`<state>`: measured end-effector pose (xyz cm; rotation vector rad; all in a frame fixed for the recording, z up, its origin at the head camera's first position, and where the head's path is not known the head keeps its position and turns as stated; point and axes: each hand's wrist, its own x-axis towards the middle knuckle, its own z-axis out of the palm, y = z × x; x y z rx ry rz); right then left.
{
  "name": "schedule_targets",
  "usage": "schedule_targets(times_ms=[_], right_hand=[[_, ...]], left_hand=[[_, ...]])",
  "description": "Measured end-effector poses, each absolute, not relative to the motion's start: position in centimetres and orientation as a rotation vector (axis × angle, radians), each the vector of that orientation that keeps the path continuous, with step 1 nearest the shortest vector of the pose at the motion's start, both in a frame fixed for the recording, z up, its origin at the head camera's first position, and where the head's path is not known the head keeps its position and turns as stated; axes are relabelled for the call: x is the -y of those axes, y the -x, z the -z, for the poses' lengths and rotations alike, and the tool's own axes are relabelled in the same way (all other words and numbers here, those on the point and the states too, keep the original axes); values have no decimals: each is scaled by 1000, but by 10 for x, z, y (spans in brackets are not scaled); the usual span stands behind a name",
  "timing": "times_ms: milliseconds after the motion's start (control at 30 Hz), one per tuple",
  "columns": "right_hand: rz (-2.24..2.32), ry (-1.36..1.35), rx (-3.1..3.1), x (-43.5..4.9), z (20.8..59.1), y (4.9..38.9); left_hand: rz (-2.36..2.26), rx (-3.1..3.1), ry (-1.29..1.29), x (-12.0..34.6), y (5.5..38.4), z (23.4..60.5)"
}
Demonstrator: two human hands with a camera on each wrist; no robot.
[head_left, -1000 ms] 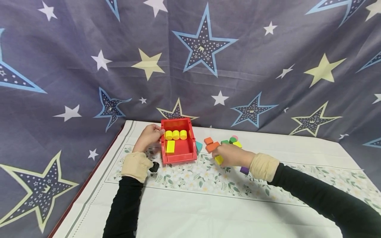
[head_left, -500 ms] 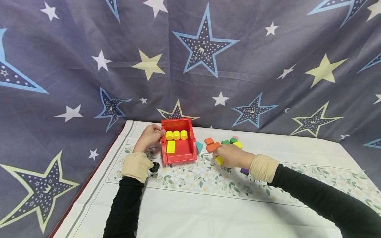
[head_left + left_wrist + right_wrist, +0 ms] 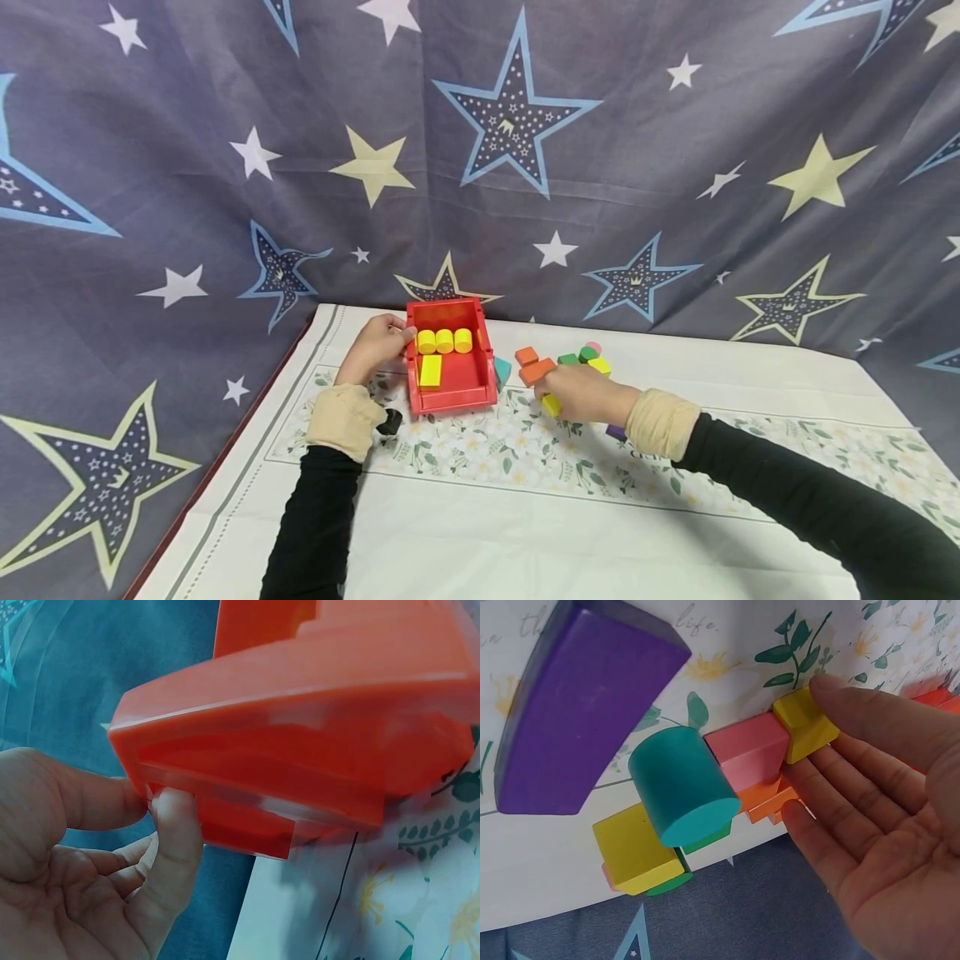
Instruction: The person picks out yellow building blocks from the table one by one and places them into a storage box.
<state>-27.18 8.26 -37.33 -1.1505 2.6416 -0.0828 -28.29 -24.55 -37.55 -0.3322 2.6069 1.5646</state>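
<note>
My left hand (image 3: 377, 342) pinches the left wall of a red plastic bin (image 3: 453, 398); in the left wrist view, thumb and fingers grip its lower corner. Inside the bin, three yellow cylinders (image 3: 444, 341) stand in a row, with a yellow rectangular block (image 3: 431, 372) in front of them. Right of the bin, my right hand (image 3: 588, 394) holds a small yellow block (image 3: 806, 724) between thumb and fingertips. Beside that block, in the right wrist view, are a pink block (image 3: 750, 750) and a teal cylinder (image 3: 684, 784).
Several orange blocks (image 3: 536, 371) lie just beyond the right hand, near green and yellow blocks (image 3: 599, 365). A purple block (image 3: 585, 705) lies nearer the wrist. A teal block (image 3: 502, 371) touches the bin's right side. Behind the table hangs a starry curtain (image 3: 480, 208).
</note>
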Motion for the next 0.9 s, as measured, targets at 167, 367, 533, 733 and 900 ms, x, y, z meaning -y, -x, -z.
schedule_targets(times_ms=[167,367,533,733,900], right_hand=[[89,1157,-2644,-82,374,272],[92,1158,-2658,-81,376,272],[90,1168,-2669,-79,377,272],[81,1157,-2680,-78,378,271],[59,1147,-2687,-77,379,270]], left_hand=[[-1571,-2606,329,245,283,377],[-1575,-2592,338,245,284,378],[-1581,-2594,330,246,285,380],[-1577,-2617,315,247,284,383],[-1594,-2623,299,247,283,385]])
